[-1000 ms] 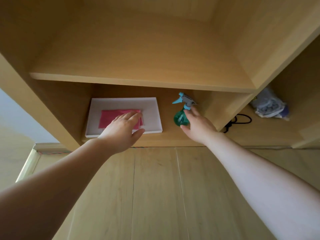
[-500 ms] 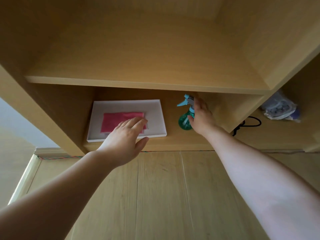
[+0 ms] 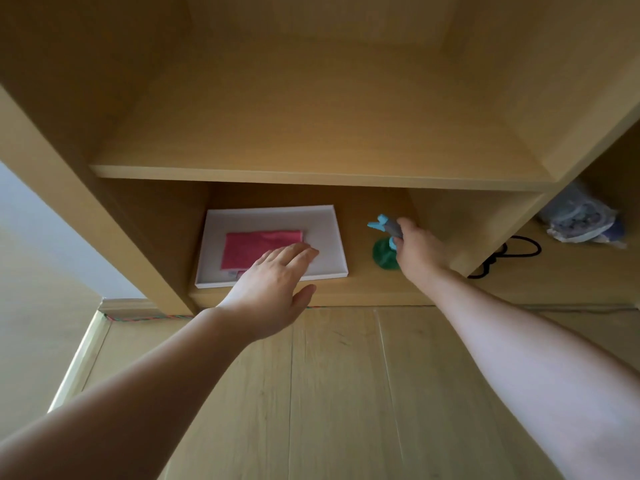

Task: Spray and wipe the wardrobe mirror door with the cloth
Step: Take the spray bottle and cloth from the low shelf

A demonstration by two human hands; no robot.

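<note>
Your footage is dim and warm-toned. Light arrives from the left, where the pale wall (image 3: 52,244) reads brightest. The lower shelf recess (image 3: 311,195) sits in shadow. Wide-angle bending skews the frame edges. Detail is soft throughout; no glare.

Your cloth (image 3: 260,248) lies in the tray (image 3: 325,237) on the left of the bottom shelf (image 3: 360,289), spray bottle (image 3: 383,250) to its right. Your left hand (image 3: 273,292) is over the tray's near edge, your right hand (image 3: 417,249) is round the bottle. A cable (image 3: 512,251) and a bag (image 3: 581,220) sit further right, past the divider (image 3: 491,230).
</note>
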